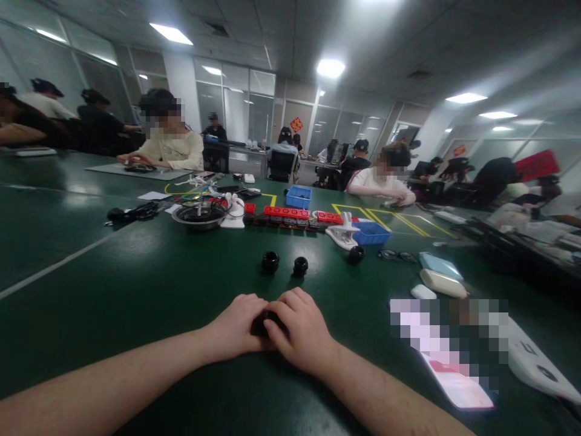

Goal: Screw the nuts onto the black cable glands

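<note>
Both hands meet low in the middle of the view, over the green table (181, 303). A dark object (259, 325) is between them, mostly covered by fingers. My left hand (238, 321) is closed around its left side. From the right, my right hand (302, 327) wraps over it, thumb resting on its front. Just beyond the hands stand two black ring-shaped parts, one at left (270, 261) and one at right (300, 266). Another black round part (356, 255) lies farther right.
Beyond are a metal bowl (200, 225), a red-and-black strip (285, 213), a white clip stand (344, 233) and blue baskets (372, 234). Glasses (397, 255), cases (442, 283) and a phone (467, 387) lie at right. People sit across the table.
</note>
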`<state>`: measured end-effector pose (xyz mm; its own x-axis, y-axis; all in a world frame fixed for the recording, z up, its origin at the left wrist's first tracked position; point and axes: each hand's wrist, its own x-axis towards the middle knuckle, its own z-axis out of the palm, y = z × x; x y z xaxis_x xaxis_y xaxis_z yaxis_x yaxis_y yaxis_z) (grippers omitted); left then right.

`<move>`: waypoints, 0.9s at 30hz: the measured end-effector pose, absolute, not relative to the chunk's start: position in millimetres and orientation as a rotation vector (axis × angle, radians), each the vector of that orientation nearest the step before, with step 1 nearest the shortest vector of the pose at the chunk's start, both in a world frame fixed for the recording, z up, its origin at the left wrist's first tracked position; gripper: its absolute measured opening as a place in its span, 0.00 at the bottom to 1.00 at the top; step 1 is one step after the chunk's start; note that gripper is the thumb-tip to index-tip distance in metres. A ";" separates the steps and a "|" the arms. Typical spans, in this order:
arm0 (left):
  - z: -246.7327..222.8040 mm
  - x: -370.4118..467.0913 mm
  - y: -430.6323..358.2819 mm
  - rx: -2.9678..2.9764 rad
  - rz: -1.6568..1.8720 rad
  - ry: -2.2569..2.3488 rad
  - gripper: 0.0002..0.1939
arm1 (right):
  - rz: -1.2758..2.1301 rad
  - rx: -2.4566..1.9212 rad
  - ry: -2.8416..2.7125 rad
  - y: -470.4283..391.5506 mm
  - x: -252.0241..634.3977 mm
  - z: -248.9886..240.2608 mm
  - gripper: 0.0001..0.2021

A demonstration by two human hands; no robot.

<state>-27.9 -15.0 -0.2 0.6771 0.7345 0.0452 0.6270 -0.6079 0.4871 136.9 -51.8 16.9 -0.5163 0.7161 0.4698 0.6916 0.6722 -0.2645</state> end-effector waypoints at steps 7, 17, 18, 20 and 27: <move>3.6 -26.7 -16.8 2.411 0.310 1.064 0.14 | 0.030 -1.092 -2.328 -52.0 136.7 16.0 0.10; 13.5 -24.3 -21.8 2.355 0.282 1.103 0.12 | -0.010 -1.115 -2.330 -52.3 136.8 15.5 0.10; 12.3 -24.4 -21.5 2.355 0.286 1.105 0.12 | -0.017 -1.116 -2.330 -52.2 136.8 15.0 0.10; 8.8 -25.0 -20.6 2.357 0.304 1.106 0.11 | -0.031 -1.118 -2.331 -51.8 136.8 14.0 0.10; 7.8 -25.3 -20.4 2.338 0.301 1.103 0.11 | -0.055 -1.123 -2.337 -51.1 136.2 13.3 0.10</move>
<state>-25.3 -20.4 7.8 0.6414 0.7668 -0.0246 0.6481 -0.5244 0.5523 136.2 -51.1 13.3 -0.5061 0.7121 0.4866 0.7340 0.6519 -0.1904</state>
